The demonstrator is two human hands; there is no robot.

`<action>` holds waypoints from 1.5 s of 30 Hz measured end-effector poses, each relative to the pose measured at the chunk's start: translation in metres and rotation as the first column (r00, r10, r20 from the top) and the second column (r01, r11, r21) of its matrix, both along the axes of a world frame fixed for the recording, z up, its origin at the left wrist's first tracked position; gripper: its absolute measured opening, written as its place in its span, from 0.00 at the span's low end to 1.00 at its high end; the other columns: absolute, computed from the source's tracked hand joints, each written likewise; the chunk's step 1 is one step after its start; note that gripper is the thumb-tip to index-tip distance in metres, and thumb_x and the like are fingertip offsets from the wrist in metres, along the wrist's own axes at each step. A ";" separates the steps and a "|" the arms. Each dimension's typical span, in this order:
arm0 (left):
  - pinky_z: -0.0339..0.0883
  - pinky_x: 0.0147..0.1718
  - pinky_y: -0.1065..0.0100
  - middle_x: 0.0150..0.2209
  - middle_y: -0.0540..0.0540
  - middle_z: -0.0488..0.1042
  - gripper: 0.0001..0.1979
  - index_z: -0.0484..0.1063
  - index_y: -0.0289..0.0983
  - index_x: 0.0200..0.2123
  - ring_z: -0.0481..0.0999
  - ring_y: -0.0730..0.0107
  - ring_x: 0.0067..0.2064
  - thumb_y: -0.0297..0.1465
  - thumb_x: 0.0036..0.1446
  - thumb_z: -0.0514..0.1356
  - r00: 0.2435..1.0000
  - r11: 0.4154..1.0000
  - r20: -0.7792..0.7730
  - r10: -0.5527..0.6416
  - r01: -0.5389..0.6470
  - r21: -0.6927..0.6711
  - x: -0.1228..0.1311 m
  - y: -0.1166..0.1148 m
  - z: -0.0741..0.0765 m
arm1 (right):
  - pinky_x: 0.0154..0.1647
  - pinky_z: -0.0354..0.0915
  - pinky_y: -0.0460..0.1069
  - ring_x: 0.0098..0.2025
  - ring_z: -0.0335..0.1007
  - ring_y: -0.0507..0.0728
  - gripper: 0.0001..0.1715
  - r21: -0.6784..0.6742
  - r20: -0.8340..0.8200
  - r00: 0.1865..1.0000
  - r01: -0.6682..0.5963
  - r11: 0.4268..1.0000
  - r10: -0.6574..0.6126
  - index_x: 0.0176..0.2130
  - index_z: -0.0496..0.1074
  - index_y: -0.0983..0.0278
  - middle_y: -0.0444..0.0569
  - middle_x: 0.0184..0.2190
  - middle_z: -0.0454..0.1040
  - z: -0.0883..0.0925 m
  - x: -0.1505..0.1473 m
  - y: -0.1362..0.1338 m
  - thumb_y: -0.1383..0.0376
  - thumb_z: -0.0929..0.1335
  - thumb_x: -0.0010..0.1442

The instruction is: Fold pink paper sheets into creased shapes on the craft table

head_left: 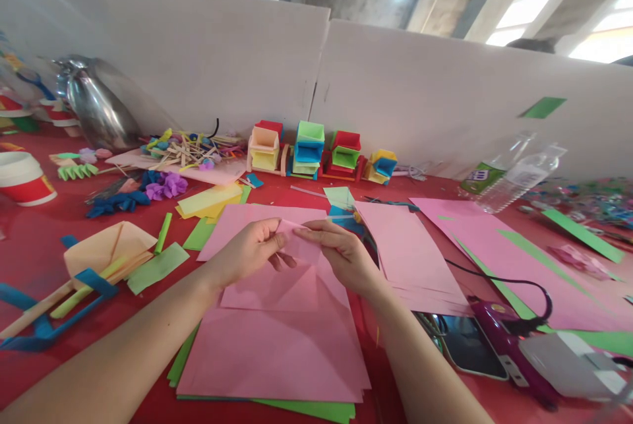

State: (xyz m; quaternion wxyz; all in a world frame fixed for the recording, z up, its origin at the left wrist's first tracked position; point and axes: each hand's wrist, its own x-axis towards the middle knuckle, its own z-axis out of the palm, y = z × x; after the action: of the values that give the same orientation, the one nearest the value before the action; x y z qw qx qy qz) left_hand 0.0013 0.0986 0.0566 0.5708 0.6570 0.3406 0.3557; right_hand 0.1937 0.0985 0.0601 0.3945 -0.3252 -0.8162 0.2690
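A pink sheet of paper (291,275), partly folded, is held up over a stack of pink sheets (277,351) on the red table (30,246). My left hand (250,252) pinches the sheet's upper left corner with thumb and fingers. My right hand (341,252) pinches the top edge just right of it, so the fingertips of both hands nearly meet. Green sheets (306,409) peek out under the pink stack.
More pink paper (410,259) lies right of my hands, then a phone (467,345) and a purple glue gun (504,338) with a black cord. Folded paper boxes (309,147) stand by the white partition (198,61). A metal kettle (96,104), craft sticks (190,147) and plastic bottles (514,177) sit around.
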 end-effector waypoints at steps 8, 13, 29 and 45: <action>0.60 0.29 0.70 0.26 0.50 0.71 0.09 0.67 0.39 0.36 0.72 0.68 0.30 0.31 0.59 0.48 0.927 0.937 -0.319 0.199 -0.085 0.338 0.003 -0.010 -0.003 | 0.44 0.62 0.52 0.42 0.66 0.55 0.15 -0.064 -0.078 0.990 0.113 0.992 -0.118 0.41 0.72 0.58 0.47 0.39 0.72 0.005 -0.008 -0.008 0.70 0.63 0.55; 0.56 0.26 0.70 0.30 0.48 0.72 0.09 0.67 0.39 0.34 0.71 0.66 0.31 0.29 0.58 0.47 0.878 0.885 -0.400 0.262 -0.053 0.463 0.008 -0.015 -0.007 | 0.39 0.63 0.50 0.35 0.67 0.53 0.05 -0.062 -0.085 0.987 0.134 0.989 -0.139 0.33 0.74 0.60 0.46 0.31 0.71 0.004 -0.014 -0.010 0.65 0.68 0.53; 0.55 0.24 0.70 0.25 0.49 0.70 0.08 0.66 0.39 0.30 0.70 0.67 0.27 0.29 0.57 0.48 0.884 0.920 -0.409 0.225 -0.055 0.387 0.011 -0.023 -0.007 | 0.36 0.64 0.51 0.33 0.67 0.54 0.05 -0.029 -0.090 0.989 0.118 0.993 -0.120 0.28 0.73 0.60 0.46 0.28 0.71 0.006 -0.015 -0.013 0.66 0.66 0.54; 0.65 0.30 0.68 0.28 0.43 0.72 0.23 0.69 0.33 0.30 0.72 0.68 0.31 0.45 0.59 0.44 0.989 0.998 0.137 -0.054 0.052 0.019 0.012 -0.014 -0.001 | 0.32 0.63 0.47 0.30 0.66 0.52 0.12 -0.411 -0.371 0.865 0.174 0.895 -0.339 0.31 0.72 0.63 0.45 0.28 0.72 0.000 -0.008 -0.002 0.57 0.68 0.51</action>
State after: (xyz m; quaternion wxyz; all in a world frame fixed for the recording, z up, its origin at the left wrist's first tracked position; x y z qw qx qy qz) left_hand 0.0130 0.0845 0.0559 0.5969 0.6443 0.2803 0.3874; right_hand 0.1860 0.0967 0.0599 0.5313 -0.4321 -0.5920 0.4249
